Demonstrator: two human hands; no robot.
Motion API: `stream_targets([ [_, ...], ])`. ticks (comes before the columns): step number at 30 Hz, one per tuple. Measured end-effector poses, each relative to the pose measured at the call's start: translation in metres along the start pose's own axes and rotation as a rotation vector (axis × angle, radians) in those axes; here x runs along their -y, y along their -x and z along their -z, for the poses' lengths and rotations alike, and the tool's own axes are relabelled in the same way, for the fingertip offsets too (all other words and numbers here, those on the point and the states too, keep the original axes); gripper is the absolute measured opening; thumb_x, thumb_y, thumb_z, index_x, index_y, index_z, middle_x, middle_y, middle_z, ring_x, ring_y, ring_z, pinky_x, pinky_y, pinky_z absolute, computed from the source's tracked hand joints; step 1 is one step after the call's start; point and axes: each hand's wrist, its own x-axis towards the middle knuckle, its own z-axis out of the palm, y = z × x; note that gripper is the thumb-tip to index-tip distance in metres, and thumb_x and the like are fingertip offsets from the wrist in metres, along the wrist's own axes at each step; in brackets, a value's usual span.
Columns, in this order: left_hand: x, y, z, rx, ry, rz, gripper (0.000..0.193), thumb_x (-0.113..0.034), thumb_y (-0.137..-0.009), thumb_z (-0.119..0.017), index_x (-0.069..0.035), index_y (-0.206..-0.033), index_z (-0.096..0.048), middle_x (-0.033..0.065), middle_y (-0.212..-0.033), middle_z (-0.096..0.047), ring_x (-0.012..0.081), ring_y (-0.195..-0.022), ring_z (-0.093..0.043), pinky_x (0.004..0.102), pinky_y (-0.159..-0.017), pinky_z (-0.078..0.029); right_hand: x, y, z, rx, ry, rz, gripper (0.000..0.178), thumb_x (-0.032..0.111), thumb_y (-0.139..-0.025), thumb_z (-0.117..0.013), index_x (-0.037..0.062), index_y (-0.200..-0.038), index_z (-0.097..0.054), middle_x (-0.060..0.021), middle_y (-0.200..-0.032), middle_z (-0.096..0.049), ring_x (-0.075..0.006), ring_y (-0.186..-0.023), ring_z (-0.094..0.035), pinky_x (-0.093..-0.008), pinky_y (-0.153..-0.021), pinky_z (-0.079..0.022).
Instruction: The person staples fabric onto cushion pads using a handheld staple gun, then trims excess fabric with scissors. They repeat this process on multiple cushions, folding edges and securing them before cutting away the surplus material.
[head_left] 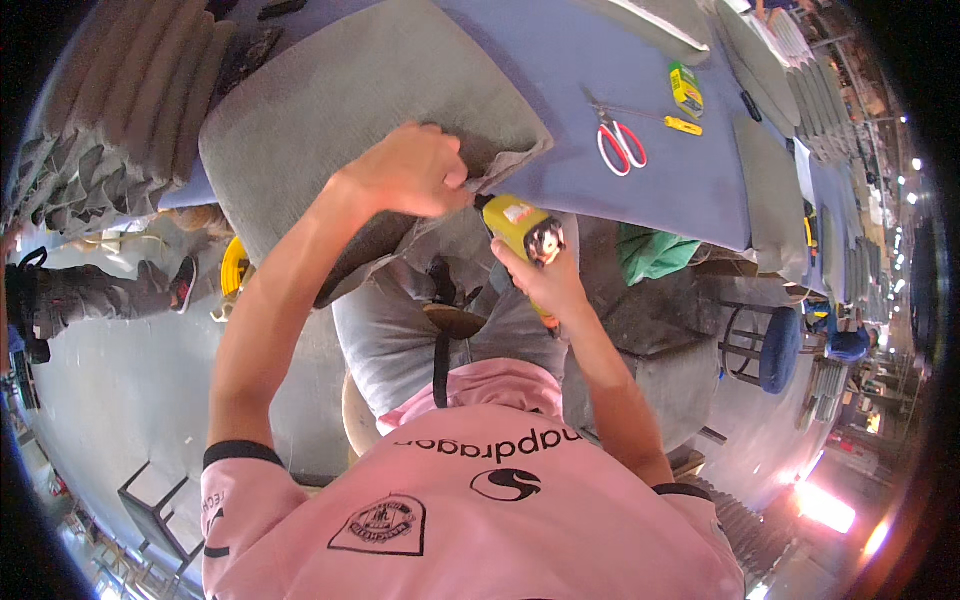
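A grey fabric-covered cushion panel [340,100] lies across the near edge of the blue-topped table [690,195] and hangs over my lap. My left hand [420,172] is closed on the loose fabric edge [518,156] at the panel's near side. In my right hand [552,282] is a yellow cordless drill [517,222], its dark nose pointing up and left toward that edge, close to my left fingers. Whether the tip touches the fabric, I cannot tell. My left fingertips are partly hidden.
Red-and-white-handled scissors [621,148], a yellow-handled screwdriver [683,125] and a green-yellow box [687,90] lie on the table. Stacked grey panels [125,80] stand at the left. A green cloth [655,252] hangs below the table, near a blue-seated stool [779,350]. Someone's legs [105,295] show at left.
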Motion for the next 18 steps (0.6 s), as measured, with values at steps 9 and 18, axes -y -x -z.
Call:
stream_targets([
  [9, 0.031, -0.002, -0.022, -0.011, 0.237, -0.056, 0.037, -0.038, -0.100, -0.073, -0.009, -0.077, -0.073, 0.0060, -0.085, -0.061, 0.0283, -0.099, -0.063, 0.0465, -0.099, -0.043, 0.035, 0.030, -0.004, -0.042, -0.134, 0.098, 0.046, 0.032, -0.093, -0.091, -0.0039, -0.119, -0.079, -0.0163, -0.102, -0.084, -0.0214, -0.091, -0.080, -0.0372, -0.084, -0.061],
  [18, 0.025, -0.005, -0.029, -0.066, 0.256, -0.006, 0.035, -0.038, -0.097, -0.077, -0.009, -0.078, -0.072, 0.0062, -0.086, -0.060, 0.0276, -0.098, -0.062, 0.0449, -0.098, -0.042, -0.026, 0.015, -0.038, -0.152, -0.154, 0.093, 0.056, 0.038, -0.088, -0.094, -0.0029, -0.120, -0.076, -0.0209, -0.110, -0.080, -0.0288, -0.096, -0.077, -0.0412, -0.087, -0.062],
])
